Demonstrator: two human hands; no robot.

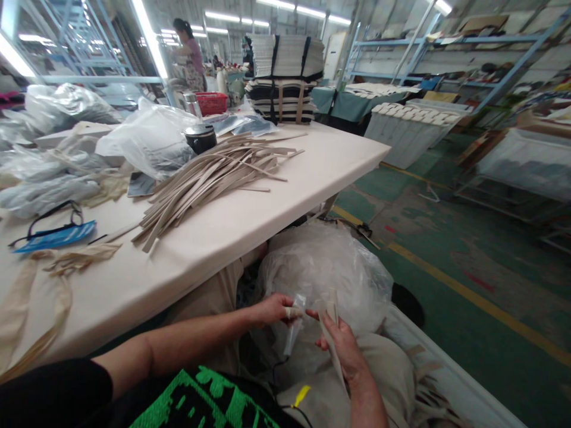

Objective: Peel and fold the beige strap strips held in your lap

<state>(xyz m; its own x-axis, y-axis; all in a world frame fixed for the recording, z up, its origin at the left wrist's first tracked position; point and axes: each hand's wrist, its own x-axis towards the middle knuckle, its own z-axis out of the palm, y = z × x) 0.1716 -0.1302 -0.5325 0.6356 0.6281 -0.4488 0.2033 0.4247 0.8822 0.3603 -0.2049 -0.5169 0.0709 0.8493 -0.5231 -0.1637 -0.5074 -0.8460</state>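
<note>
Beige strips stood gripped between the thumb and fingers of the right hand, beyond the table's near edge; the left hand's fingers closed narrowly on a clear plastic piece. A slack right grip risked spilling strips onto the plastic bag; the clear piece might cling there.

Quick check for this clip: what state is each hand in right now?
Left hand: curled at a clear plastic strip; whether its grip is closed on it cannot be told.
Right hand: closed, holding beige strips.
</note>
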